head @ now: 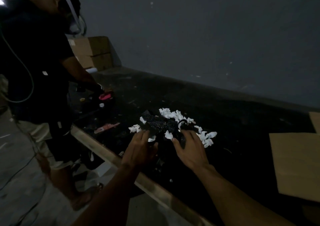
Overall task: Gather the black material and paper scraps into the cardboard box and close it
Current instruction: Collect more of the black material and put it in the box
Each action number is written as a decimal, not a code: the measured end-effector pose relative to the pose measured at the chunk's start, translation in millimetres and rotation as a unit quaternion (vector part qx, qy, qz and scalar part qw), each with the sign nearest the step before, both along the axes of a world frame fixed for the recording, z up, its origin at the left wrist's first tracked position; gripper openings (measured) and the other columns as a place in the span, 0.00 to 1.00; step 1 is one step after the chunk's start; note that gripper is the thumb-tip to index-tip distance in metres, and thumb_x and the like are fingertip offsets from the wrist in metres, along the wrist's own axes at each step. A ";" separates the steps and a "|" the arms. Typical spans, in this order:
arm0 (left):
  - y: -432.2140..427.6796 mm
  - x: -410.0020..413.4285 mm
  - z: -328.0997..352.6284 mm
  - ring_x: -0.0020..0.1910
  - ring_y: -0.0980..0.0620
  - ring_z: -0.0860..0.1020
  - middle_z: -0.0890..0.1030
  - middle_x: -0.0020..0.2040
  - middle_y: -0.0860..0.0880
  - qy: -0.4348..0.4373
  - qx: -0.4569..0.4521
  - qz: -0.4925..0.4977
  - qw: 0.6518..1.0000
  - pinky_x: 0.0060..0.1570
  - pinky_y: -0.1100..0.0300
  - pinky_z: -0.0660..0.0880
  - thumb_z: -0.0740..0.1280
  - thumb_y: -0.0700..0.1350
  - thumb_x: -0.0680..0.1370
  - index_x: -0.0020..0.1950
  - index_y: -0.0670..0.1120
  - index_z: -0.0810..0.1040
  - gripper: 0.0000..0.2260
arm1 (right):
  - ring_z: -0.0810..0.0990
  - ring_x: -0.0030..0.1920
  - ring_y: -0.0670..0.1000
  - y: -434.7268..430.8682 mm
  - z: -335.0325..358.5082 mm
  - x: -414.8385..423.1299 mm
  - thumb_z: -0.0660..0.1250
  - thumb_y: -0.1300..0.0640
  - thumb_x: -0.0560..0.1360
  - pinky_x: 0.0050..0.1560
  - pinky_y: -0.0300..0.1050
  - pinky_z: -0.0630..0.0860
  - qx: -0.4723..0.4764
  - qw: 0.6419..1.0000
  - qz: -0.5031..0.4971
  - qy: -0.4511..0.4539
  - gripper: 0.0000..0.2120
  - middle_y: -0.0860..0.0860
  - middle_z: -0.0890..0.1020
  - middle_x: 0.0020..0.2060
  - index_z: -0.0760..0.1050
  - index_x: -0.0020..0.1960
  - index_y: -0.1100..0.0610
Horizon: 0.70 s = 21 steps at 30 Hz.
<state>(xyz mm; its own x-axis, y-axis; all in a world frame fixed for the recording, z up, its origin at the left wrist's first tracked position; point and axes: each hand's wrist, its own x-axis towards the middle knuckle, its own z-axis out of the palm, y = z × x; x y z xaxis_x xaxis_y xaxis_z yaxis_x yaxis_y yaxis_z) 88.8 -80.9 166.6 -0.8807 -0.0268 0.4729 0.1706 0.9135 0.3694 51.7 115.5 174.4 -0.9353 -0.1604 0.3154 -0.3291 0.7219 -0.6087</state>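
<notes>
The black material (159, 124) is heaped near the near edge of the table (230, 104), its long axis laid roughly left to right, with white paper scraps (170, 114) strewn around it. The left hand (140, 150) is laid on its near side, fingers nearly straight. The right hand (189, 149) is spread and bent over it; whether it grips cannot be told. The cardboard box (294, 163) is set well apart, at the right edge.

The black material (159, 124) looks speckled and slightly glossy, while the white paper scraps (170, 114) are crumpled and matt. Plain matt cardboard box (294, 163); dark, scuffed bench (225, 108).
</notes>
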 end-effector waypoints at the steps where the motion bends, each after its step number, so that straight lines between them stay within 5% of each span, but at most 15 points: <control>1: -1.8 -10.9 -5.3 0.57 0.43 0.77 0.79 0.58 0.42 -0.006 0.008 0.001 1.000 0.58 0.52 0.74 0.59 0.58 0.73 0.62 0.40 0.76 0.27 | 0.69 0.68 0.52 -1.0 -3.5 -8.3 0.62 0.41 0.77 0.67 0.43 0.65 0.002 1.000 -0.003 -0.004 0.26 0.53 0.71 0.66 0.69 0.69 0.55; 8: 1.9 -83.7 -31.6 0.54 0.40 0.78 0.79 0.56 0.39 -0.041 -0.012 -0.007 0.999 0.52 0.50 0.76 0.70 0.51 0.74 0.61 0.39 0.76 0.21 | 0.71 0.65 0.53 5.4 -28.8 -84.8 0.64 0.43 0.76 0.66 0.45 0.67 -0.002 0.999 -0.033 -0.036 0.24 0.54 0.73 0.64 0.71 0.66 0.56; 21: 46.6 -208.9 -81.7 0.49 0.39 0.79 0.80 0.51 0.38 -0.073 -0.026 -0.134 0.988 0.50 0.52 0.77 0.69 0.37 0.74 0.57 0.36 0.77 0.13 | 0.70 0.65 0.58 53.0 -104.3 -146.8 0.67 0.48 0.76 0.65 0.45 0.66 0.013 0.980 -0.147 -0.132 0.22 0.57 0.73 0.63 0.72 0.65 0.59</control>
